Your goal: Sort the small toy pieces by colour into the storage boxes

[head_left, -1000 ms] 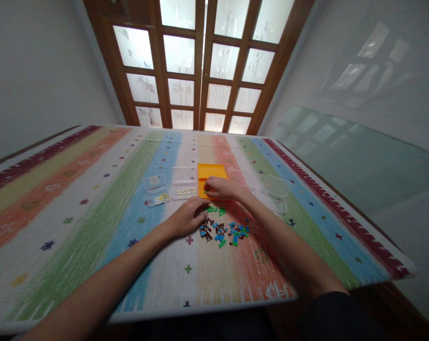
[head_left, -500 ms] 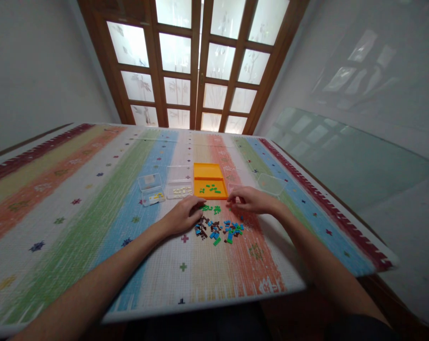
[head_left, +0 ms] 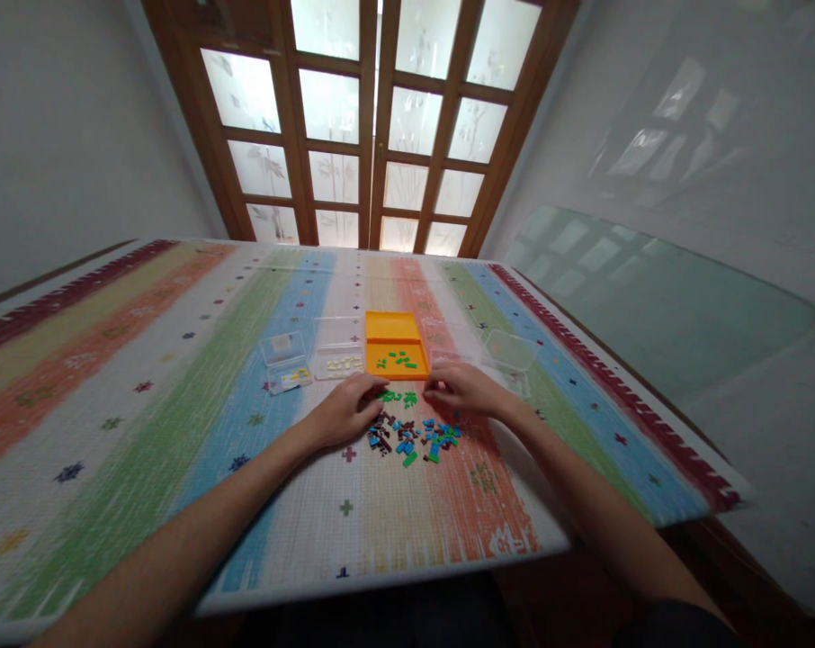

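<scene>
My left hand [head_left: 345, 409] rests on the cloth beside the small green bricks [head_left: 399, 397], thumb and fingers apart with nothing visible between them. On the other side of those bricks, my right hand [head_left: 467, 390] has its fingers curled together at the tips. Anything between them is too small or hidden to make out. Nearer to me lies a loose pile of brown bricks [head_left: 380, 436] and blue bricks [head_left: 441, 434], with some green ones mixed in. Just beyond both hands stands an open orange case [head_left: 395, 326] with several green bricks inside.
Left of the orange case are a clear box [head_left: 326, 362] with cream-coloured pieces and another clear box [head_left: 286, 376] with yellow pieces. Behind my right hand stands an open clear box [head_left: 512, 349]. A striped cloth [head_left: 300, 531] covers the table.
My right hand has shifted slightly left and down, towards the green bricks. The left hand stays in place beside them. The view has moved a little.
</scene>
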Demonstrator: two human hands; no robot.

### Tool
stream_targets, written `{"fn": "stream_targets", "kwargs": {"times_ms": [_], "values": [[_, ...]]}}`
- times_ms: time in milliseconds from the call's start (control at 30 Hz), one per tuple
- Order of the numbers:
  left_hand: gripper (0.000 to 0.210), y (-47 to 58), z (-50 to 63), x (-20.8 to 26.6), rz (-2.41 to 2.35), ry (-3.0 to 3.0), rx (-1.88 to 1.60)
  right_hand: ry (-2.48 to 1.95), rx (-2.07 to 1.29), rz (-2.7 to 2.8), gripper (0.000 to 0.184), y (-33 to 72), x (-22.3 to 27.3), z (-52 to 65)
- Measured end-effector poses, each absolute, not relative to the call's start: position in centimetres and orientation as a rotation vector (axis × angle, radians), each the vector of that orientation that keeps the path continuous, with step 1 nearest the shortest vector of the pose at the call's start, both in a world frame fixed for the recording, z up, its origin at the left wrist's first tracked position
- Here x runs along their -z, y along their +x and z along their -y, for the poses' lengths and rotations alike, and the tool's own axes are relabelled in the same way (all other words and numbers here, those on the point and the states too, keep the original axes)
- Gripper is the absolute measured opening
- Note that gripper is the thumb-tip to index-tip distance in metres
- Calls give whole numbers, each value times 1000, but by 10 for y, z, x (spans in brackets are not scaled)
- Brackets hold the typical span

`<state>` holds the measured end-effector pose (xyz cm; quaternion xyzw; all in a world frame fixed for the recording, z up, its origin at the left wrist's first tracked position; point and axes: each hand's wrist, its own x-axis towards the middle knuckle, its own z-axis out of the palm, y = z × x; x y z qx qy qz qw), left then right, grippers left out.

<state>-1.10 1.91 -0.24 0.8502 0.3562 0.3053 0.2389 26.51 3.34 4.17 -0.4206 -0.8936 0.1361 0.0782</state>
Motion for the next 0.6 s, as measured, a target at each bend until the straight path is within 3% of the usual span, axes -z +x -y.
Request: {"fn": "stream_targets", "kwargs": {"times_ms": [300, 600], "values": [[29, -11, -18, 0, -969, 2336, -822, -1737, -61, 2520, 22, 233, -58, -65], [30, -11, -19, 2, -937, 2349, -827, -1941, -4, 2531, 26, 217, -60, -79]]}}
